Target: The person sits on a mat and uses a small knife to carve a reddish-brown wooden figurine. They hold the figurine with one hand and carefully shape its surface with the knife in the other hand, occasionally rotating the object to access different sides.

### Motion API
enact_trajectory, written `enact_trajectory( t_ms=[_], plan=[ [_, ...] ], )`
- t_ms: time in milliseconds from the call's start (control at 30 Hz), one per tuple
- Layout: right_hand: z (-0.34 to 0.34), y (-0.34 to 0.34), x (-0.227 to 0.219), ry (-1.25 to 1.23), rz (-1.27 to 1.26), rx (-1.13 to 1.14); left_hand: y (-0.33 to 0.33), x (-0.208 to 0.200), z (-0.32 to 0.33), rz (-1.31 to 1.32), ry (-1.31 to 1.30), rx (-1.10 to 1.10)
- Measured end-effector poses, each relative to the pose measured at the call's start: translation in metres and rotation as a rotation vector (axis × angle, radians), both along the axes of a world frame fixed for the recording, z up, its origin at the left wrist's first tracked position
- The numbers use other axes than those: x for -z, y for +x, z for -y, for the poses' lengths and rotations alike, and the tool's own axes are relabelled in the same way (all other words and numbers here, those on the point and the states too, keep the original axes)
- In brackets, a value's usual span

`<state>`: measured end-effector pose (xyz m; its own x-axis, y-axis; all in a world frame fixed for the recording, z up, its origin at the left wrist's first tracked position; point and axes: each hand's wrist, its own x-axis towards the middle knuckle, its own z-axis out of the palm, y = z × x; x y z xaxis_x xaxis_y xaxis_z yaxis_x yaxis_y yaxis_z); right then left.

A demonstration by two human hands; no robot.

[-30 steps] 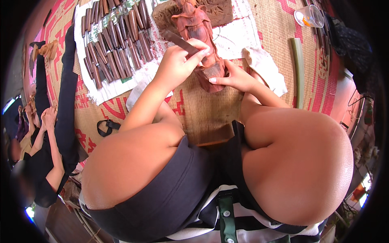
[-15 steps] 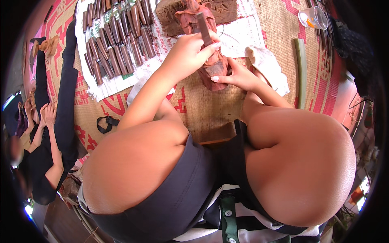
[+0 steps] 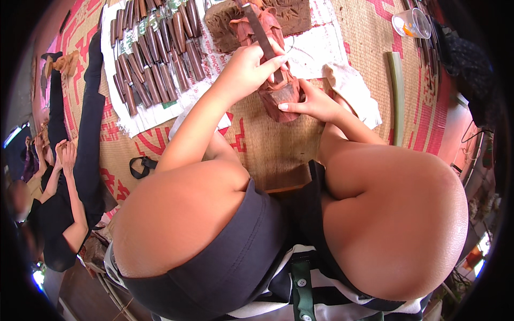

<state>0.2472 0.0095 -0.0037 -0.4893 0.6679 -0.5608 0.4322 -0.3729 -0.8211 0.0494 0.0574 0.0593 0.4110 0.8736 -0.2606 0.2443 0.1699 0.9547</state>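
Observation:
A reddish wood carving (image 3: 278, 98) with layered, draped shapes lies with its far end on a dark carved wooden block (image 3: 294, 21); its blunt base points toward me. My left hand (image 3: 250, 68) is closed round the dark brown handle of a carving chisel (image 3: 259, 31), which slants across the carving. Fingers hide the chisel's lower end against the wood. My right hand (image 3: 319, 102) grips the carving's near end from the right, its thumb pressed on the base.
Several rows of dark-handled carving tools (image 3: 155, 75) lie on a white cloth (image 3: 126, 120) to the left. A crumpled cloth (image 3: 350, 91), a pale green strip (image 3: 396, 96) and a clear plastic cup (image 3: 411, 23) are at right. Another person (image 3: 64, 214) sits at far left on the patterned mat (image 3: 262, 144).
The chisel has swung so that its upper end sits farther away and to the left, with more of its length showing. My right hand keeps its hold on the carving.

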Motion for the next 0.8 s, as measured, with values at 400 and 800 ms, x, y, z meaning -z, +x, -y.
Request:
enact_trajectory(
  t_ms=[400,800],
  plan=[
    [0.001,0.0,0.006,0.035,-0.002,-0.025,0.004,0.001,0.007,0.075,-0.039,0.009],
    [0.0,0.001,0.005,-0.009,0.04,-0.056,0.001,0.007,0.009,-0.238,0.42,0.156]
  ],
)
